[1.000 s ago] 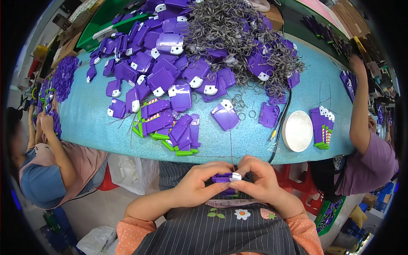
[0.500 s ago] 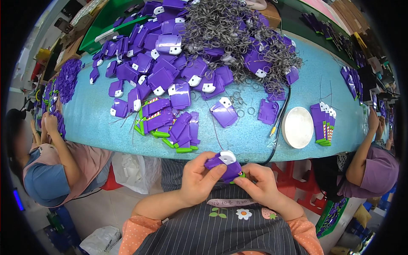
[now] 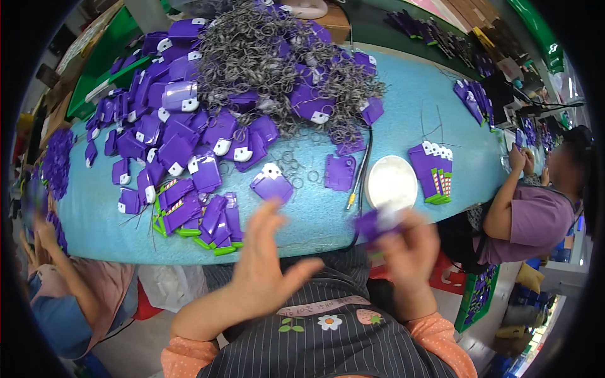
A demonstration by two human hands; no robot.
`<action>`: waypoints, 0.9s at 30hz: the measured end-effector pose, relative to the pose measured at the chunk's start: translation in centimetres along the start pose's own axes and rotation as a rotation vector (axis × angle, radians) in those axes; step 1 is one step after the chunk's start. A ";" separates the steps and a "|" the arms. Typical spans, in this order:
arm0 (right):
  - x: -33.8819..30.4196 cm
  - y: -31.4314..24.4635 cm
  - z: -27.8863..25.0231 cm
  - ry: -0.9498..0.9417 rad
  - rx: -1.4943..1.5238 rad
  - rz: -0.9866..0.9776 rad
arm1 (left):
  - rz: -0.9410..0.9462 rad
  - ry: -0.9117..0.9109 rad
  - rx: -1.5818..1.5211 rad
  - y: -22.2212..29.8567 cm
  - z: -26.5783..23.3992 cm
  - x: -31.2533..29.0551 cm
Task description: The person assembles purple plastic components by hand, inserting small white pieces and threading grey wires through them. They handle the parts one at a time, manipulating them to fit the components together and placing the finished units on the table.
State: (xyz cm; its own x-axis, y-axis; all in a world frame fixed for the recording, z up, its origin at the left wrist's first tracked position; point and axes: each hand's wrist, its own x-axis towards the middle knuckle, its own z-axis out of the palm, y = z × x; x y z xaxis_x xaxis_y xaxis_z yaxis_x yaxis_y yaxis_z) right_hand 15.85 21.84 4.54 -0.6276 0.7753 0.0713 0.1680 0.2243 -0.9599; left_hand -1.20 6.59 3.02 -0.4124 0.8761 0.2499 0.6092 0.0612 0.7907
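My right hand (image 3: 411,255) grips a purple plastic piece with a white end (image 3: 372,225), smeared by motion, just below the round white dish (image 3: 392,183). My left hand (image 3: 258,261) holds nothing; its fingers are spread over the table's near edge. Just beyond its fingertips lies a loose purple-and-white piece (image 3: 272,184). To its left is a stack of purple pieces with green tips (image 3: 216,220). Right of the dish, several purple pieces with striped strips and green ends (image 3: 430,170) lie fanned out, thin wires rising from them.
A heap of purple-and-white pieces (image 3: 205,172) covers the left of the blue table, with tangled grey wire rings (image 3: 252,63) behind. A black cable (image 3: 364,183) runs beside a flat purple shell (image 3: 340,171). People sit left and right; a green crate (image 3: 469,299) stands lower right.
My two hands have parted. The left let go of the purple piece and opened; the right carried it rightward toward the dish. The view has turned to the right.
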 end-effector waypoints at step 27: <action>-0.5 1.6 7.9 -0.560 -0.201 -0.269 | -0.132 -0.254 -0.512 -3.4 -1.2 -5.1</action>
State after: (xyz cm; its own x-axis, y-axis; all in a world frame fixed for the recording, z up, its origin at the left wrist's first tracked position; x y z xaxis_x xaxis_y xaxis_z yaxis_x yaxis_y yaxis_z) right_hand 10.48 17.13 0.86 -0.9596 0.2638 0.0977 0.0548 0.5159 -0.8549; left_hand -2.00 1.28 -0.27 -0.2490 0.9677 0.0390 0.1326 -0.0058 0.9912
